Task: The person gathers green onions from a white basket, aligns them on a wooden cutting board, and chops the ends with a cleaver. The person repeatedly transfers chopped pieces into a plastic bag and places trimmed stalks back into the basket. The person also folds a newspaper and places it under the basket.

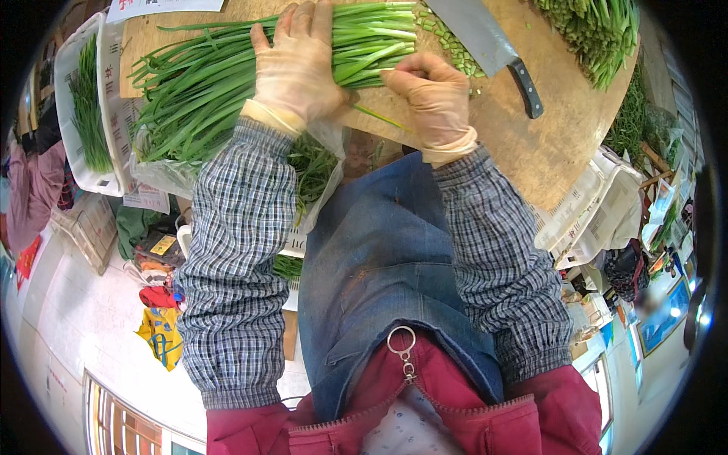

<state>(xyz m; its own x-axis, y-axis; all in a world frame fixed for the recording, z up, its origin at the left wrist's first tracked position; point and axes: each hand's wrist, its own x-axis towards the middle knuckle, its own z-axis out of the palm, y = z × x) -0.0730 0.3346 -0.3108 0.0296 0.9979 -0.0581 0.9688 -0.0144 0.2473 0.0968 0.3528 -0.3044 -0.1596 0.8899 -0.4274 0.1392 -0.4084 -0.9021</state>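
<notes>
We count two hands, both in thin pale gloves, at the near edge of one wooden tabletop (523, 144). Our left hand (296, 72) lies palm down across one large bundle of long green stalks (205, 64), four fingers spread wide over it. Our right hand (434, 98) is at the bundle's pale cut ends, thumb and forefinger drawn into a narrow pinch; we cannot tell whether a stalk sits between them. The bundle lies on the left part of the tabletop, leaves to the left, pale ends to the right. One loose stalk (377, 117) slants between our two hands.

We see one knife (489, 42) with a broad blade and a black handle, beyond our right hand, and one scatter of short chopped pieces (455, 51), too many to count, beside the blade. One second bunch of greens (595, 34) rests at the far right. One printed sheet (163, 6) lies at the far left edge. One white crate (120, 114) with one upright-looking bunch (89, 106) inside stands to the left; white crates also show at the right, their number unclear. We wear two checked sleeves (239, 258) and one denim apron (379, 243).
</notes>
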